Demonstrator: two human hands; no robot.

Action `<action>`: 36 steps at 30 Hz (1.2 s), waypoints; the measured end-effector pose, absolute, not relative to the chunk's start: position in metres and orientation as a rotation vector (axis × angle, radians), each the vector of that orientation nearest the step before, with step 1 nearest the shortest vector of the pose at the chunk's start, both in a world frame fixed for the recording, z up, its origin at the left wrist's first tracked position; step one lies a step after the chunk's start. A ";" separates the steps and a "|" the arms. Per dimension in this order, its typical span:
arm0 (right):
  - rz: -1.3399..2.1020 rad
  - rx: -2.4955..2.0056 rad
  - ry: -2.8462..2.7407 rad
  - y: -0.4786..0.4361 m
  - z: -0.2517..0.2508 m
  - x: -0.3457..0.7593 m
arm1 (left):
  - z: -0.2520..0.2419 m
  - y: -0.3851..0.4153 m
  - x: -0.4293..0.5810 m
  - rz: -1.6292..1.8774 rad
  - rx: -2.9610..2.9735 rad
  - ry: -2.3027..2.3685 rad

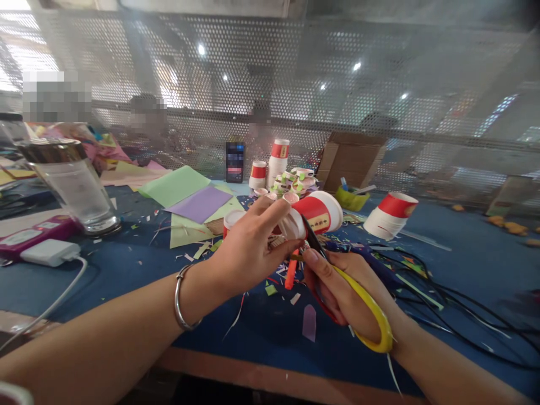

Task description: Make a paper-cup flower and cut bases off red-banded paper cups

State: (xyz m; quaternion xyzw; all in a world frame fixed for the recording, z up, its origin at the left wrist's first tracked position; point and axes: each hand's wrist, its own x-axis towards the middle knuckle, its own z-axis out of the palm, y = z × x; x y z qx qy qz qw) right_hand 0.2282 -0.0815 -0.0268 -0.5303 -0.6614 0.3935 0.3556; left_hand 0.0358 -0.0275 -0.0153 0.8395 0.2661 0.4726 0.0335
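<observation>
My left hand [253, 239], wearing a silver bangle, is closed around a small white paper cup piece [294, 226], mostly hidden by the fingers. My right hand [350, 281] grips scissors [375, 320] with yellow and red handles. Their dark blade lies against the right side of the white piece. Just behind, a red and white paper cup [323, 212] lies on its side. An orange-red strip [291, 274] shows below the fingertips. Paper scraps and a purple paper tab [309, 323] lie on the blue table under the hands.
Left stand a glass tumbler [82, 191], a white charger [50, 252] and coloured paper sheets [177, 185]. Stacked paper cups [278, 160] and a phone [235, 162] are at the back. More cups [390, 216] and black cables [447, 298] lie right. A perforated screen [295, 84] closes the back.
</observation>
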 end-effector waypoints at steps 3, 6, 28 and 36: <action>1.029 -1.388 -1.668 -0.084 -0.023 0.227 | -0.016 -0.029 0.036 1.409 2.612 0.833; 1.037 -1.376 -1.644 -0.085 -0.019 0.227 | -0.019 -0.028 0.038 1.417 2.572 0.830; 0.946 -1.322 -1.738 -0.082 -0.017 0.229 | -0.017 -0.028 0.048 1.339 1.734 0.654; 0.868 -1.323 -1.776 -0.082 -0.025 0.229 | -0.024 -0.029 0.043 1.428 2.058 0.685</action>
